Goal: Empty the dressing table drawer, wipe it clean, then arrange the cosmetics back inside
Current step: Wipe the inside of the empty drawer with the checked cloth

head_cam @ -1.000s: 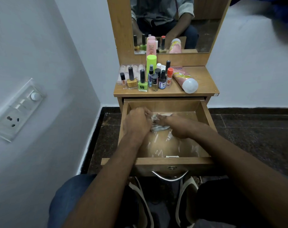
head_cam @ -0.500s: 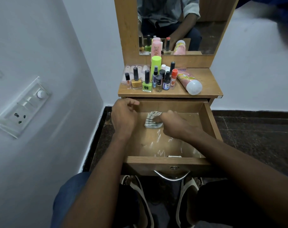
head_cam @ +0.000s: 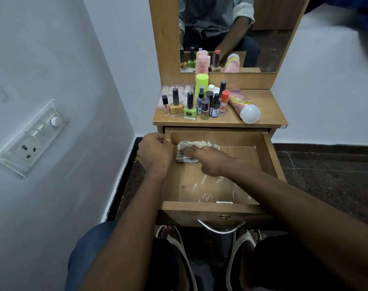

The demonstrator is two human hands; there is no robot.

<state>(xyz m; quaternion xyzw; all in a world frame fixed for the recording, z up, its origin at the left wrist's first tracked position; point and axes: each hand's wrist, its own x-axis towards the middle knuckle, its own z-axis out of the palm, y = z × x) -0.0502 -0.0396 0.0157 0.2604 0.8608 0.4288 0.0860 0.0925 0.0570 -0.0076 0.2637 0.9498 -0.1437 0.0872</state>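
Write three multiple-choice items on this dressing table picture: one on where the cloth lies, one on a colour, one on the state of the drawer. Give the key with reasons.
1. Where is the cloth?
A. In the drawer's far left corner
B. On the tabletop
C. On the floor

2. What colour is the tallest bottle's cap on the tabletop?
A. Red
B. Lime green
C. Black

3. What state is the drawer in?
A. Pushed shut
B. Pulled out, full of cosmetics
C. Pulled out, holding only the cloth

Key:
1 A: the right hand presses it there, beside the left hand at the side wall.
2 B: its cap is plainly lime green.
3 C: the cosmetics stand on the tabletop.
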